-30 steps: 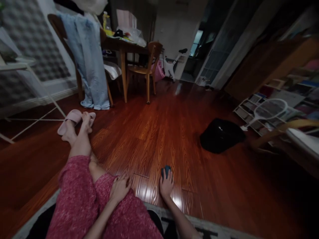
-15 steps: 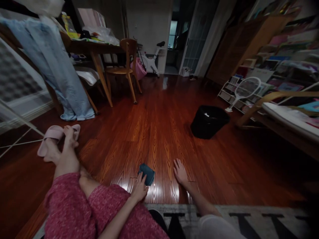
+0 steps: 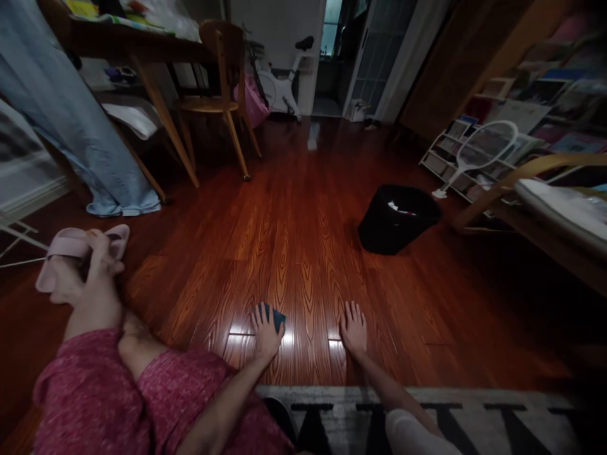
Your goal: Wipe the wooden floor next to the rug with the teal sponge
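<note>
I sit on a dark red wooden floor (image 3: 303, 253) with my legs in red trousers (image 3: 142, 404) stretched out to the left. My left hand (image 3: 267, 333) lies flat, fingers spread, on a small dark teal cloth (image 3: 277, 318) on the floor; only the cloth's far edge shows past my fingertips. My right hand (image 3: 353, 330) rests flat on the bare boards a little to the right, fingers apart and nothing under it.
A black bin (image 3: 397, 218) stands ahead to the right. A wooden chair (image 3: 215, 101) and a table (image 3: 123, 44) stand at the back left, with light blue jeans (image 3: 57, 126) hanging. Pink slippers (image 3: 76, 246) are on my feet. A shelf with a white racket (image 3: 484, 148) is at right.
The teal cloth went from under my right hand to under my left hand. My left hand left my knee for the floor; my right hand shifted right and lies flat.
</note>
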Tool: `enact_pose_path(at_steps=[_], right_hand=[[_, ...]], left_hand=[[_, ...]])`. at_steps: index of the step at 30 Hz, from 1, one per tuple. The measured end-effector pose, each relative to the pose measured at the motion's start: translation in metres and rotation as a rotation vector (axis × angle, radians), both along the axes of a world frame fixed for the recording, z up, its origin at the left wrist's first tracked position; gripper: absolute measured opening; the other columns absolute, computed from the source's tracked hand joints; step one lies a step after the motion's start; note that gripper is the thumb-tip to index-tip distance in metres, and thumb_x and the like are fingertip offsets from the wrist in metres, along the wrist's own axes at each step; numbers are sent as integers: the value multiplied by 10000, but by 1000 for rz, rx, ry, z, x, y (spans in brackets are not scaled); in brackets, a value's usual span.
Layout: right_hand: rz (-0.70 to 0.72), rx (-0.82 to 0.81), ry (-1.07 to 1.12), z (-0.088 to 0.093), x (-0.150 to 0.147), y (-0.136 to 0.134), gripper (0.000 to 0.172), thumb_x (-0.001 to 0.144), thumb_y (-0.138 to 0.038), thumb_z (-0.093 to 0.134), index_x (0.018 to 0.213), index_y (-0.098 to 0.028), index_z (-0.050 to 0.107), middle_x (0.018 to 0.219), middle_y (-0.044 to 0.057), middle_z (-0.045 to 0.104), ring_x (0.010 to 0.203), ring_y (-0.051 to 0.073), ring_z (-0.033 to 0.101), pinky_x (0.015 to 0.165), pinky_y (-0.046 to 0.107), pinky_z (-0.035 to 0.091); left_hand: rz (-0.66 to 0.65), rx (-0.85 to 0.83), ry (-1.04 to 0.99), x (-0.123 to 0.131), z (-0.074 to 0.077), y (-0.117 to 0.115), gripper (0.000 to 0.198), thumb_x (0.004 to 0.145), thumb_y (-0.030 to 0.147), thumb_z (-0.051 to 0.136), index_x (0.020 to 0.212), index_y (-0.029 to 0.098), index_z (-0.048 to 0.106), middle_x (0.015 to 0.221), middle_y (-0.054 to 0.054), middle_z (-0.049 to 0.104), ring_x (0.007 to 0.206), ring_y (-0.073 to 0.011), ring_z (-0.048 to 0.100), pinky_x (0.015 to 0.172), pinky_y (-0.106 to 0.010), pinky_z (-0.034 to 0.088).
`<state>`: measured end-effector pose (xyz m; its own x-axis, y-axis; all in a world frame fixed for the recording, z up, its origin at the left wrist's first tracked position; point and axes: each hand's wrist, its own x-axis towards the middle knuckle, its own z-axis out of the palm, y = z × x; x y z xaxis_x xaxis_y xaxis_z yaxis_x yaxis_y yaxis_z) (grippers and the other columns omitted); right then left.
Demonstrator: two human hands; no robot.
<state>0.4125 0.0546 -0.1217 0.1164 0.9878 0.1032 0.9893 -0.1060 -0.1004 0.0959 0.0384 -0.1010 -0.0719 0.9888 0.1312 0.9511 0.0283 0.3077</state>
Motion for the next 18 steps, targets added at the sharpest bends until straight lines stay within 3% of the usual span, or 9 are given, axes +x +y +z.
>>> enact_pose_path(at_steps=[5, 8, 12, 15, 18], right_hand=[[6, 12, -1, 4, -2, -4, 615, 994, -332, 253, 1571, -123, 296, 1650, 106, 278, 1533, 221, 177, 1219, 424, 161], [12, 25, 1, 4, -3, -6, 618, 992, -318, 266, 1585, -146, 257, 1656, 91, 267, 1537, 221, 162, 1217, 432, 166], [12, 26, 2, 4, -4, -6, 624, 993, -329, 282, 1595, -173, 228, 1659, 78, 263, 1539, 226, 150, 1220, 440, 161], [5, 12, 9, 4, -3, -6, 610, 998, -336, 266, 1583, -162, 271, 1651, 82, 284, 1538, 229, 153, 1222, 439, 156], [4, 1, 14, 5, -3, -6, 609, 1001, -339, 254, 1578, -148, 282, 1647, 93, 293, 1534, 228, 159, 1222, 437, 152]], left_hand=[[-397, -6, -52, 56, -4, -10, 747, 933, 509, 476, 1537, 96, 329, 1659, -176, 203, 1544, -363, 72, 1214, -600, 220], [-643, -26, -28, 87, -4, -25, 825, 931, 594, 457, 1544, 67, 294, 1657, -193, 192, 1548, -337, 74, 1234, -557, 192], [-830, -12, 41, 90, -4, -25, 789, 962, 596, 418, 1566, 114, 257, 1667, -159, 172, 1551, -290, 95, 1248, -506, 174], [-823, -59, 70, 59, 3, 8, 670, 977, 528, 443, 1543, 184, 337, 1661, -127, 218, 1542, -272, 158, 1229, -496, 241], [-540, -125, 74, 6, 16, 55, 578, 997, 422, 412, 1519, 174, 393, 1636, -122, 294, 1539, -272, 173, 1231, -519, 233]])
